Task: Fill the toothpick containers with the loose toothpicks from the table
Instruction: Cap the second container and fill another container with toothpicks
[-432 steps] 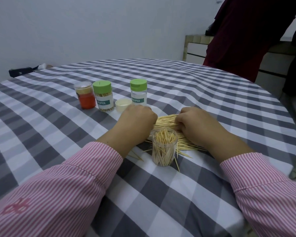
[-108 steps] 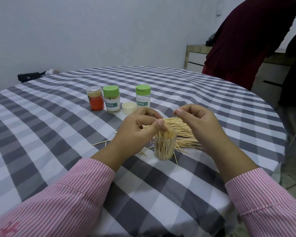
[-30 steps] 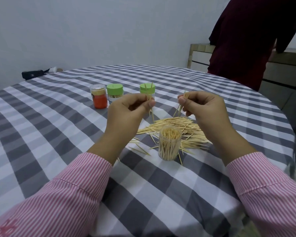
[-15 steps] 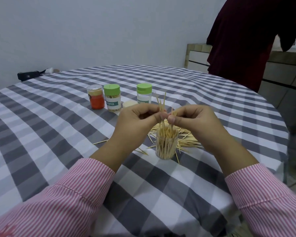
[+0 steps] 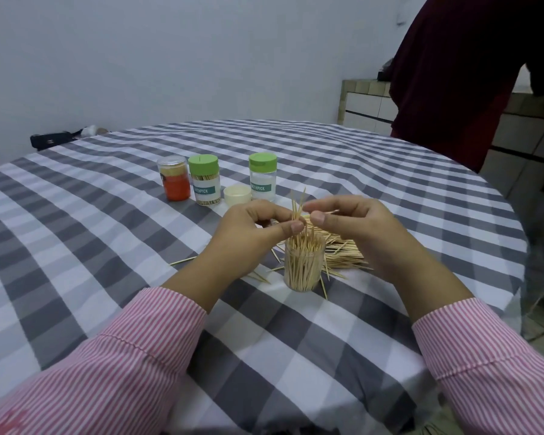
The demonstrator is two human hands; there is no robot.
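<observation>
A clear open container (image 5: 303,265), nearly full of upright toothpicks, stands on the checked tablecloth in front of me. My left hand (image 5: 248,233) pinches a small bunch of toothpicks (image 5: 297,205) upright just above its mouth. My right hand (image 5: 361,230) hovers beside it with curled fingers, the fingertips touching the bunch. A pile of loose toothpicks (image 5: 339,249) lies behind the container, partly hidden by my right hand. A few stray toothpicks (image 5: 182,261) lie to the left.
Farther back stand a jar with orange contents (image 5: 174,182), a green-lidded toothpick container with toothpicks (image 5: 204,179), a green-lidded empty-looking one (image 5: 262,176) and a loose cream cap (image 5: 237,194). A person in dark red (image 5: 453,73) stands at the table's far right edge.
The bunch of toothpicks has passed into my left hand's pinch over the container. My right hand has loosened and drawn slightly to the right.
</observation>
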